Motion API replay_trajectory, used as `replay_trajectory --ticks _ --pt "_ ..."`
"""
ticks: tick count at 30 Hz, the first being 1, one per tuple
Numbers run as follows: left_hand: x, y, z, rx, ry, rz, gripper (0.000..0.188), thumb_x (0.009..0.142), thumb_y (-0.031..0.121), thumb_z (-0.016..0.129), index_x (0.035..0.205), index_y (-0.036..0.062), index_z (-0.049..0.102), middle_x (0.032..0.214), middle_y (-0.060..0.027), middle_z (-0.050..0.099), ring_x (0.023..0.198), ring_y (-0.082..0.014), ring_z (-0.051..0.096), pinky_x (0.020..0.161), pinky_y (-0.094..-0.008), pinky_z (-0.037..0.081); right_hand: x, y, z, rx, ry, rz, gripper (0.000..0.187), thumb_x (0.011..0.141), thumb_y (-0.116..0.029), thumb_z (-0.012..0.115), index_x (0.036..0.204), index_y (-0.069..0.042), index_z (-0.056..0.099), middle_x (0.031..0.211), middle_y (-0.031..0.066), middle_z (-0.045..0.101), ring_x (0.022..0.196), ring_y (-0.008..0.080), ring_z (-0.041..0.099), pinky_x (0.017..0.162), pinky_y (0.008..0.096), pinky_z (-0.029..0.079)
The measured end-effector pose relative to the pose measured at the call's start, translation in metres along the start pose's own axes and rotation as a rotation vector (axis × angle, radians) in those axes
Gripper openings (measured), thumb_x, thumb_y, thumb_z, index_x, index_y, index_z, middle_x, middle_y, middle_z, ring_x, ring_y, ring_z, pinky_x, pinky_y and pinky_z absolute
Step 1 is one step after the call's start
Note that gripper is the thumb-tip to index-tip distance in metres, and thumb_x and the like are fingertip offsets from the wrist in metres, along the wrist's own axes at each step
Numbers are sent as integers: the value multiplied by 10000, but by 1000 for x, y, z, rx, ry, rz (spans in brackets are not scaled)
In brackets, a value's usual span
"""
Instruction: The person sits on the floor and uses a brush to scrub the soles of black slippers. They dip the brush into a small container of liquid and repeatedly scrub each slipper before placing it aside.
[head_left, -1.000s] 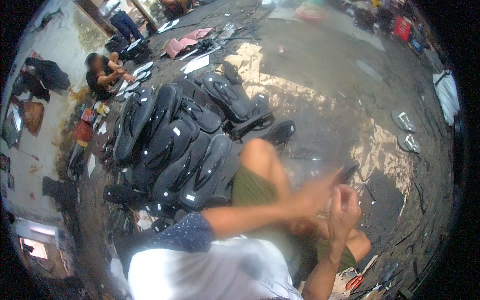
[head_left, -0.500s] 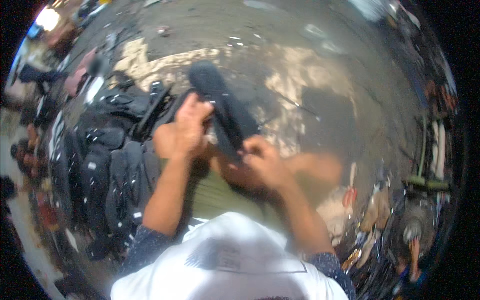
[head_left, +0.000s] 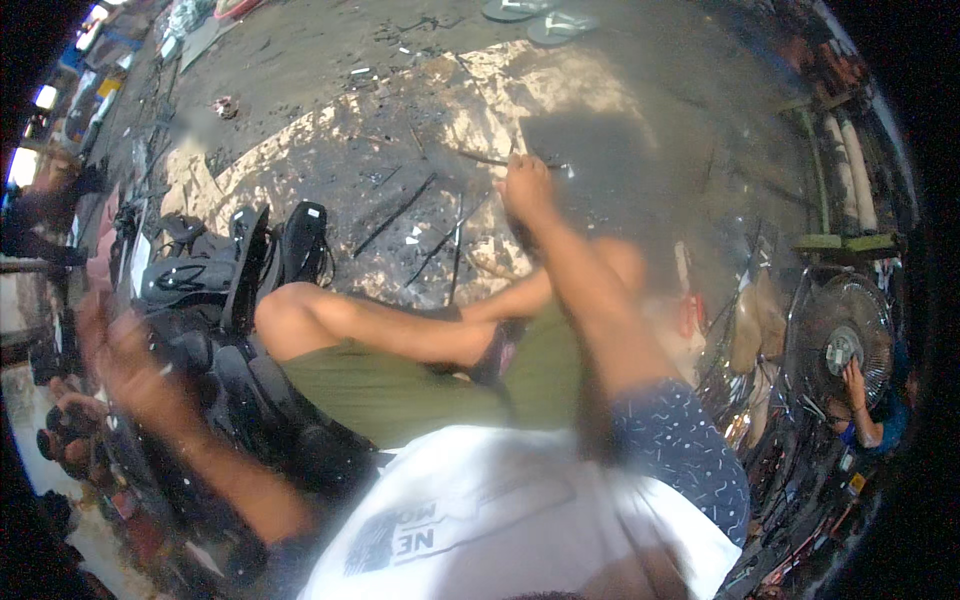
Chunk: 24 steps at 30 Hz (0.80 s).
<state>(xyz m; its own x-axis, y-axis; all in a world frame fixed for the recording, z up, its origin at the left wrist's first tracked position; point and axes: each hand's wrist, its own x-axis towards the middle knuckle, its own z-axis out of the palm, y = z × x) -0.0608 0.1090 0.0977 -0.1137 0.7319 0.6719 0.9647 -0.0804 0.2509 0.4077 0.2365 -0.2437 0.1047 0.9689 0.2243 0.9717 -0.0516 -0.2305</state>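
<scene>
My left hand (head_left: 130, 355) is reaching over the pile of black shoe soles (head_left: 245, 385) at my left. Motion smears its fingers, so I cannot make out whether it touches or holds any of them. Stretched forward above the ground, my right hand (head_left: 527, 185) has its fingers curled closed. What it grips, if anything, is too small to name; a thin dark strip (head_left: 480, 157) shows beside its fingertips. Beyond my left knee stand black shoe-like pieces (head_left: 303, 240), one with a small white label.
Dark thin strips (head_left: 395, 215) litter the stained ground ahead. Flip-flops (head_left: 560, 27) lie far off. To the right are red-handled scissors (head_left: 690, 312), tan shoe-shaped pieces (head_left: 750, 325) and a round fan (head_left: 845, 345), with another person's hand (head_left: 853, 385) at it.
The long black sole that both hands held before my lap is out of them. My left hand has swung left to the pile; my right has moved forward. The view has shifted.
</scene>
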Motion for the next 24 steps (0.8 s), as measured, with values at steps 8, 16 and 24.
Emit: replay_trajectory --ticks 8,16,24 --pt "-143 153 300 -99 -1182 -85 1191 805 637 728 1607 40 81 1657 -280 48 1535 -448 80 1220 -601 108 18 2 -51 448 -119 334 261 917 -122 541 1112 18 643 932 235 699 909 388 695 794 529 542" --pt "-178 139 345 4 -943 165 438 868 284 671 1234 49 616 1199 -210 638 1131 -399 570 966 -563 385 -19 -22 -123 1479 -187 759 167 1021 -243 523 1002 -78 547 773 17 605 541 75 508 422 235 397" --pt "-127 106 360 302 -1080 233 389 903 255 661 1272 140 615 1114 -185 698 1003 -404 678 861 -513 522 -57 -76 -70 1773 -416 705 350 1024 -368 567 1188 -59 575 926 38 619 743 121 571 574 269 499"
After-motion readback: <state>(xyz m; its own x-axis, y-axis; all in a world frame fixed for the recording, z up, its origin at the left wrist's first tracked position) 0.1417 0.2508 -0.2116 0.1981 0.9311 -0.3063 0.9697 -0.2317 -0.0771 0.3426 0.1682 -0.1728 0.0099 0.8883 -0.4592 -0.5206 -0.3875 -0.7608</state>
